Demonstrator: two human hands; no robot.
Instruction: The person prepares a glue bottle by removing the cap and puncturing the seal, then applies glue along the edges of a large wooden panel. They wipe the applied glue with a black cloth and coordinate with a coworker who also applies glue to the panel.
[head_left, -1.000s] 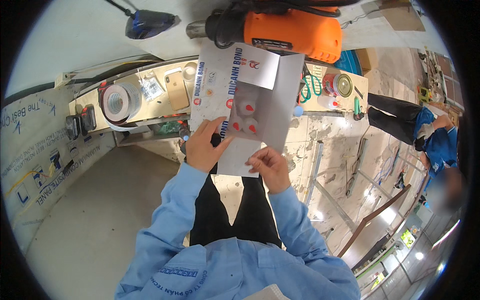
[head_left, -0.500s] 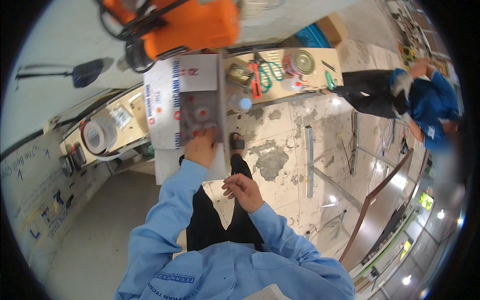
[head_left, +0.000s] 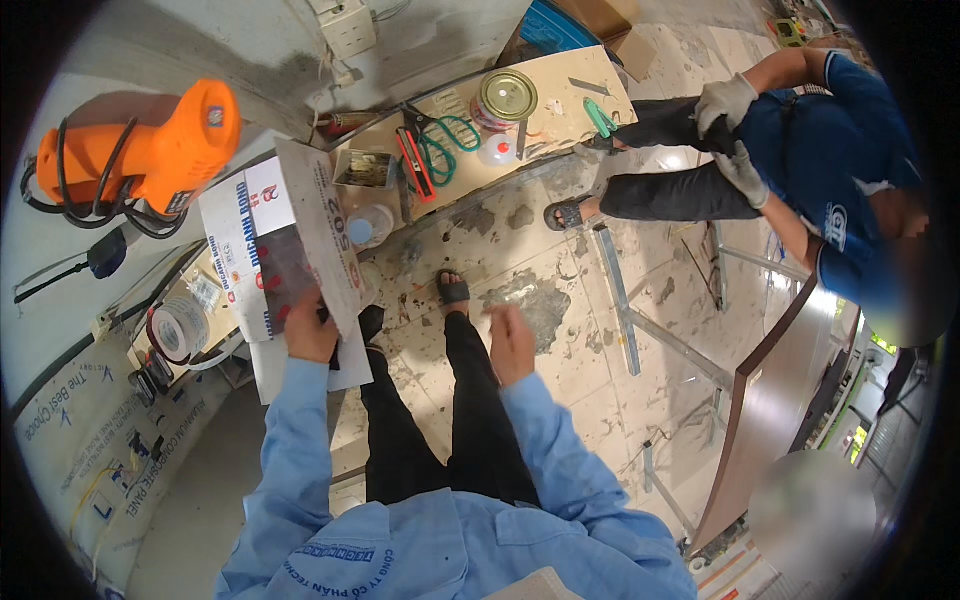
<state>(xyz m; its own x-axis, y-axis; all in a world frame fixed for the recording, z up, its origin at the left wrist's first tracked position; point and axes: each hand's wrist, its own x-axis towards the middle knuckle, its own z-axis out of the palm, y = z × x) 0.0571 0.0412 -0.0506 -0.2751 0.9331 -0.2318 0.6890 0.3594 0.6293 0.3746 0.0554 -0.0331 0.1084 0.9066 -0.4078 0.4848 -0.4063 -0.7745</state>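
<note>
My left hand point(head_left: 312, 332) reaches into an open white cardboard box point(head_left: 236, 268) with blue and red print. Several red-capped bottles point(head_left: 272, 284) stand inside, and my fingers are among the caps. The box wall and my own hand hide the fingertips, so their grip cannot be made out. My right hand point(head_left: 513, 345) is raised above the tiled floor, away from the box. Its fingers are curled in, with nothing visible in them.
An orange power tool point(head_left: 150, 150) with a black cord is beside the box. The bench point(head_left: 555, 85) holds a tin can point(head_left: 506, 98), green-handled scissors point(head_left: 440, 145), a red cutter point(head_left: 416, 168) and a clear bottle point(head_left: 370, 226). A gloved co-worker point(head_left: 835, 150) stands at right, near metal bars point(head_left: 618, 300).
My view has shifted, with the box and bench now further left. My left hand stays at the red caps. My right hand has moved up and its fingers have curled. The co-worker appears nearer.
</note>
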